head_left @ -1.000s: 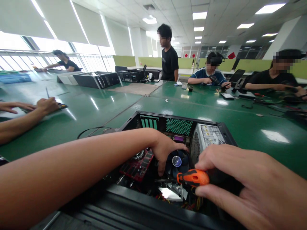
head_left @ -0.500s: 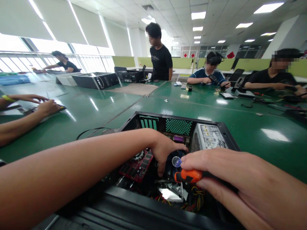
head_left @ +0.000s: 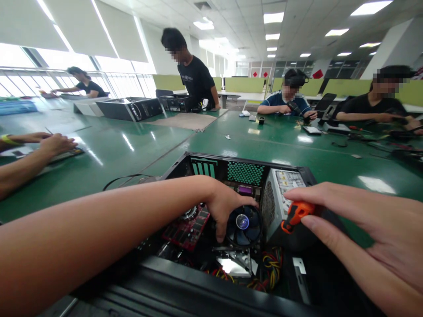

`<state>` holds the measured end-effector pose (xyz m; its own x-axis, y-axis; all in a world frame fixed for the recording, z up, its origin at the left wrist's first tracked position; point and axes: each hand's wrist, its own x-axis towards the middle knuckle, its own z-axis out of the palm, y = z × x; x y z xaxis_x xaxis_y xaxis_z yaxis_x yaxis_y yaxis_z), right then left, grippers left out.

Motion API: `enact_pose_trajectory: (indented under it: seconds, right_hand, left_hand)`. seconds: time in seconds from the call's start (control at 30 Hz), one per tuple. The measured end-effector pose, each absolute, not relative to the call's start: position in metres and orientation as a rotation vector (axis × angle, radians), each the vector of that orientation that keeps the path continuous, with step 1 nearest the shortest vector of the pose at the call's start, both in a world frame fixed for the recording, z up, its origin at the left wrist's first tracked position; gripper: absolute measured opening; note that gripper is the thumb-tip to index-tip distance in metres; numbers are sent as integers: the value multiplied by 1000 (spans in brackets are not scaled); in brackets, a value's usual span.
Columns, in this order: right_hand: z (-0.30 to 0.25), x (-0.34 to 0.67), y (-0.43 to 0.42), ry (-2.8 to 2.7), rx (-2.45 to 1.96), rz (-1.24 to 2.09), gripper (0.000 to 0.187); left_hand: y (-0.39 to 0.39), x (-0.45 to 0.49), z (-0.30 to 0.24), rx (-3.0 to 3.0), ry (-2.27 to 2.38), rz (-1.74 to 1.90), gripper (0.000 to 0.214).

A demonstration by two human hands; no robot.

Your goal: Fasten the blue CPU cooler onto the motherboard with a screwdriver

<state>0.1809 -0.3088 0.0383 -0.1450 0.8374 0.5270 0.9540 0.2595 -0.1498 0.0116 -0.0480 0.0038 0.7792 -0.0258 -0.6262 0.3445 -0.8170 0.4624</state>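
Observation:
An open black computer case (head_left: 218,281) lies in front of me. My left hand (head_left: 226,202) reaches inside it, fingers and thumb curved round the left and far edge of a dark CPU cooling fan (head_left: 243,235). To the left of that hand is a red circuit board (head_left: 188,229). My right hand (head_left: 357,224) grips an orange and black screwdriver (head_left: 299,213) between thumb and fingers, above the silver power supply (head_left: 280,211). The screwdriver's shaft cannot be made out. Bundled coloured wires (head_left: 272,268) lie near the fan.
The case stands on a green table (head_left: 238,145). Other people sit or stand around it, and a co-worker's hands (head_left: 56,145) are busy at the left. More computer cases (head_left: 128,108) stand at the far left. Cables and parts (head_left: 393,136) lie at the right.
My right hand has moved right with the screwdriver, away from above the fan, uncovering it. My left hand stays at the fan. The standing person has leaned to the left.

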Motion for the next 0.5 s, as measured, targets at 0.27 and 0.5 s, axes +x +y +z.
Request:
enact_pose_trajectory:
  seconds: [0.27,0.5]
  right_hand:
    - [39,184,-303,-2071,-1586,-353,23]
    - [46,177,-298,-2105,-1494,-367,24]
  left_hand:
    - [-48,15,3,2394,170,-803,145]
    - [-48,14,3,2414,164,-756,144]
